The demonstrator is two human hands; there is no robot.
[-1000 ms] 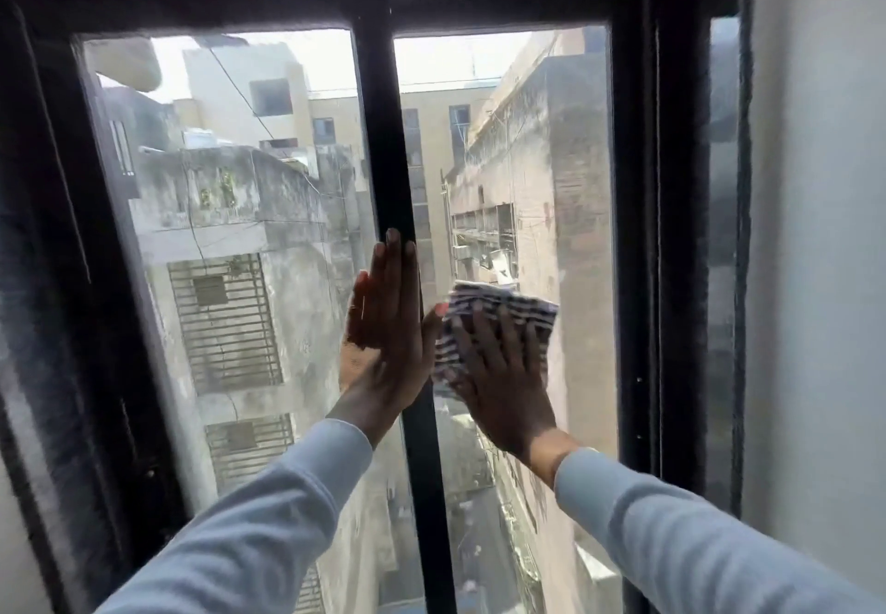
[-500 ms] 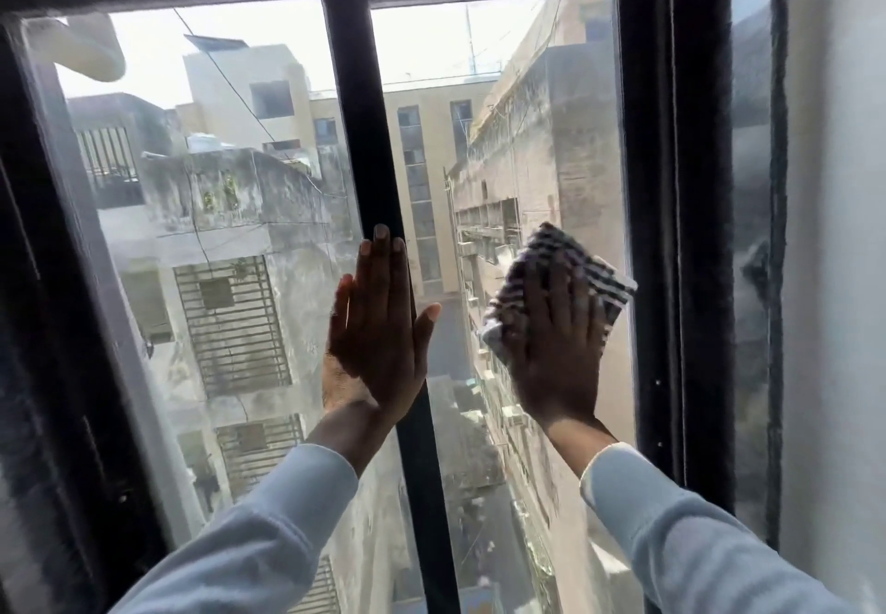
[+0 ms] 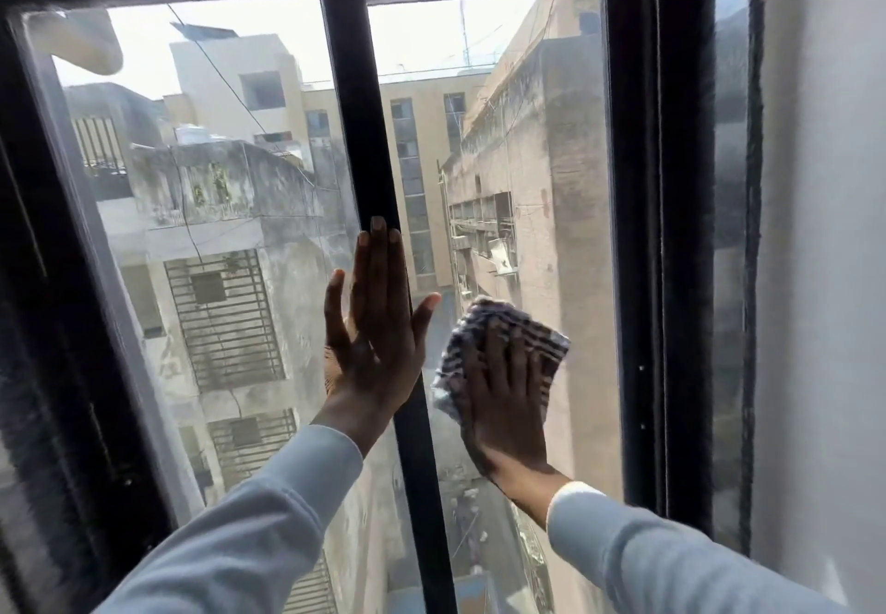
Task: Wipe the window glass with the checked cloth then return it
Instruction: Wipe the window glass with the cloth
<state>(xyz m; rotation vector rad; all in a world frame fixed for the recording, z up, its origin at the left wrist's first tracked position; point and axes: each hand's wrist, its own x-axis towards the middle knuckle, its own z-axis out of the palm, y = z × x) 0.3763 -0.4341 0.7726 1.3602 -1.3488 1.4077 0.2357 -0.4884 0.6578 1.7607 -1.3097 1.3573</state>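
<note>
The window glass (image 3: 551, 172) fills the view in a black frame, split by a black vertical bar (image 3: 364, 143) into two panes. My right hand (image 3: 508, 397) lies flat on the right pane, low and near the bar, pressing the black-and-white checked cloth (image 3: 542, 333) against the glass; the cloth sticks out above and to both sides of the fingers. My left hand (image 3: 374, 325) rests flat with fingers together across the bar and the edge of the left pane, holding nothing.
A thick black frame post (image 3: 661, 229) stands right of the pane, then a narrow glass strip and a white wall (image 3: 824, 277). The dark frame (image 3: 43, 325) closes off the left side. Buildings show outside.
My right hand has slid the cloth down and left from near the right frame post toward the bar. My left hand has stayed on the bar.
</note>
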